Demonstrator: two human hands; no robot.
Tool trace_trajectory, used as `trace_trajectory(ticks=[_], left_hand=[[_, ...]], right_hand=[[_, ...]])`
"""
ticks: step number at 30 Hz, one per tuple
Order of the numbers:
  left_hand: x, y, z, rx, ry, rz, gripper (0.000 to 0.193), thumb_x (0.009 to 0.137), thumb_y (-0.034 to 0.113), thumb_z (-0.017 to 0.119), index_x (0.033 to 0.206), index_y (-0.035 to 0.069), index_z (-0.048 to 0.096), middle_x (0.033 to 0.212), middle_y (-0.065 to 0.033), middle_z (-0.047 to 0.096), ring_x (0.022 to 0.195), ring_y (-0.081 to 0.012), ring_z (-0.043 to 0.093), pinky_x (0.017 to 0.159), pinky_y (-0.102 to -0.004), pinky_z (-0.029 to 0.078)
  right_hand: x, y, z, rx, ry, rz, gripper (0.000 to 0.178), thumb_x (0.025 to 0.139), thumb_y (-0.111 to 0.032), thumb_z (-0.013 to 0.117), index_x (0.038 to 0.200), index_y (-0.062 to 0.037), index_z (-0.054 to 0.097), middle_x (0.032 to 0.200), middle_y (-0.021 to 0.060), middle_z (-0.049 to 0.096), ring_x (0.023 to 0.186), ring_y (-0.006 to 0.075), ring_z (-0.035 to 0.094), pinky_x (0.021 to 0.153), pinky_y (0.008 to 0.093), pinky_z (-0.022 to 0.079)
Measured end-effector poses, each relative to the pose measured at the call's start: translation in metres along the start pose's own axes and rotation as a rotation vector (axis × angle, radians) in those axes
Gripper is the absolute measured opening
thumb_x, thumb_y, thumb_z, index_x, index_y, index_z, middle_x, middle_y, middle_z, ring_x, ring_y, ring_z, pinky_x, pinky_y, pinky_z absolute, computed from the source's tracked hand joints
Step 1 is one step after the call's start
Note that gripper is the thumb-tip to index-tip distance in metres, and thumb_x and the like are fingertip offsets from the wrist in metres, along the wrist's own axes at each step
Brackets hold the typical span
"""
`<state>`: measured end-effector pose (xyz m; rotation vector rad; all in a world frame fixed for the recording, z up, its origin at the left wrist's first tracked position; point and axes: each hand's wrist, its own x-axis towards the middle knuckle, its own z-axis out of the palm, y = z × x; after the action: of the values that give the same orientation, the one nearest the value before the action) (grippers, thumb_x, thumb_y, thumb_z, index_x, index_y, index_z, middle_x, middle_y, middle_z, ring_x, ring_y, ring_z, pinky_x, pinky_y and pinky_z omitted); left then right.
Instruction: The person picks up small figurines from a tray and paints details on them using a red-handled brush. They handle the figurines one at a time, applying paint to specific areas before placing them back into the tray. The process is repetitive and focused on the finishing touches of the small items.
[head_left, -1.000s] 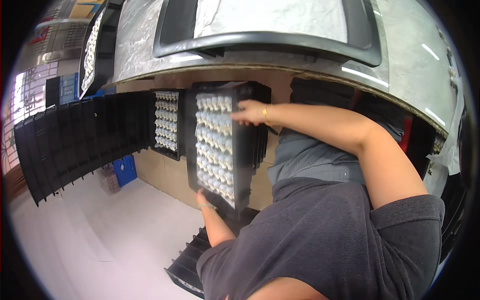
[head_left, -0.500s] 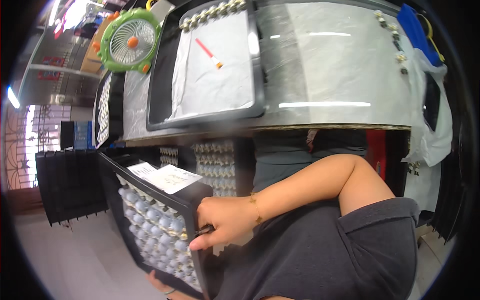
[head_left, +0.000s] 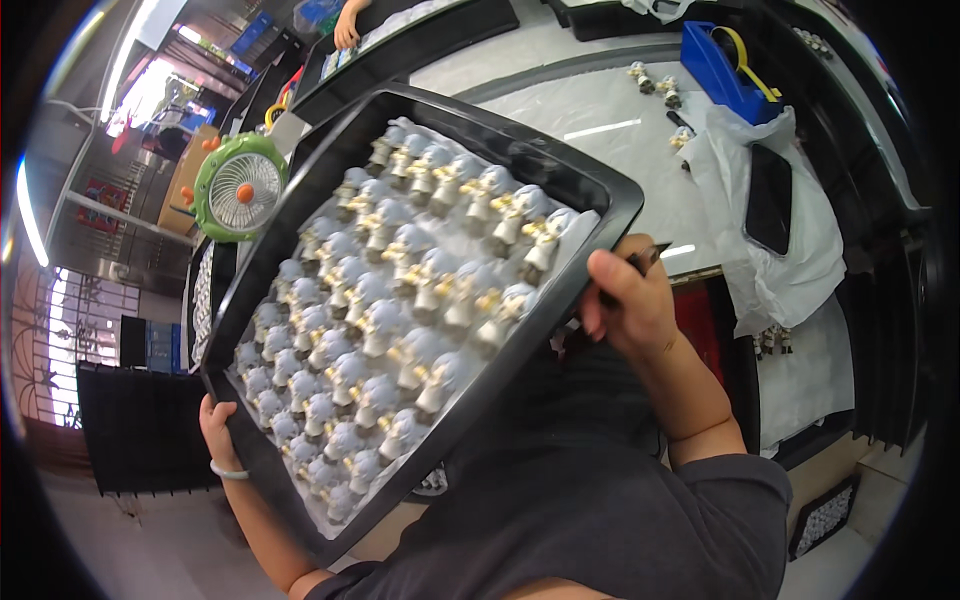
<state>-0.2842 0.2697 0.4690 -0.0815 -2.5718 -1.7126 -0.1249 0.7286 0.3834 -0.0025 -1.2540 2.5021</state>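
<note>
A black rectangular tray (head_left: 500, 140), bearing rows of small pale-blue-topped figurines (head_left: 380, 325) on a white liner, is held up tilted before the person's chest, the left hand (head_left: 218, 430) clamped on its left edge and the right hand (head_left: 635, 300) gripping its right edge with a slim dark tool (head_left: 648, 257) between the fingers. Beyond lie a pale worktop (head_left: 600, 135), a green fan (head_left: 245, 192) to the left, and, to the right, a dark phone (head_left: 768, 200) on a white plastic bag (head_left: 735, 290).
</note>
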Motion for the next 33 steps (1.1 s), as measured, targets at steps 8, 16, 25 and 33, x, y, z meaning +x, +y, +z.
trace_trajectory(ticks=[8, 16, 25, 33], left_hand=[[0.011, -0.013, 0.061, -0.259, -0.102, -0.090, 0.021, 0.065, 0.000, 0.047, 0.086, -0.002, 0.050, 0.074, -0.0061, 0.056, 0.057, -0.0107, 0.053, 0.053, -0.0199, 0.044], [0.001, -0.026, 0.036, 0.789, 0.016, 0.846, 0.040, 0.078, 0.023, 0.045, 0.111, 0.001, 0.038, 0.114, -0.0165, 0.042, 0.110, -0.0282, 0.037, 0.092, -0.0399, 0.027], [0.032, -0.029, 0.051, 0.785, 0.029, 1.285, 0.027, 0.076, 0.026, 0.050, 0.088, 0.006, 0.037, 0.095, -0.0165, 0.052, 0.101, -0.0391, 0.046, 0.091, -0.0504, 0.028], [0.020, 0.056, 0.102, 0.851, -0.258, 1.437, 0.059, 0.064, 0.061, 0.050, 0.056, 0.004, 0.035, 0.051, -0.0072, 0.038, 0.050, -0.0240, 0.047, 0.081, -0.0441, 0.038]], right_hand=[[0.020, -0.007, -0.027, -0.026, 0.071, -0.109, 0.031, 0.082, -0.025, 0.050, 0.060, -0.0019, 0.050, 0.045, 0.0063, 0.049, 0.033, 0.0099, 0.043, 0.031, 0.0184, 0.030], [0.030, 0.001, -0.032, -0.039, 0.127, -0.183, 0.031, 0.083, -0.026, 0.048, 0.065, -0.0005, 0.052, 0.045, 0.0065, 0.048, 0.034, 0.0102, 0.043, 0.031, 0.0193, 0.032], [0.064, 0.000, -0.038, -0.098, 0.329, -0.065, 0.029, 0.082, -0.030, 0.048, 0.063, -0.0083, 0.049, 0.047, 0.0005, 0.045, 0.039, 0.0073, 0.040, 0.038, 0.0186, 0.028], [0.150, 0.001, -0.107, -0.137, 0.418, 0.152, 0.029, 0.081, -0.033, 0.049, 0.062, -0.0111, 0.048, 0.051, -0.0029, 0.042, 0.042, 0.0064, 0.035, 0.039, 0.0191, 0.026]])
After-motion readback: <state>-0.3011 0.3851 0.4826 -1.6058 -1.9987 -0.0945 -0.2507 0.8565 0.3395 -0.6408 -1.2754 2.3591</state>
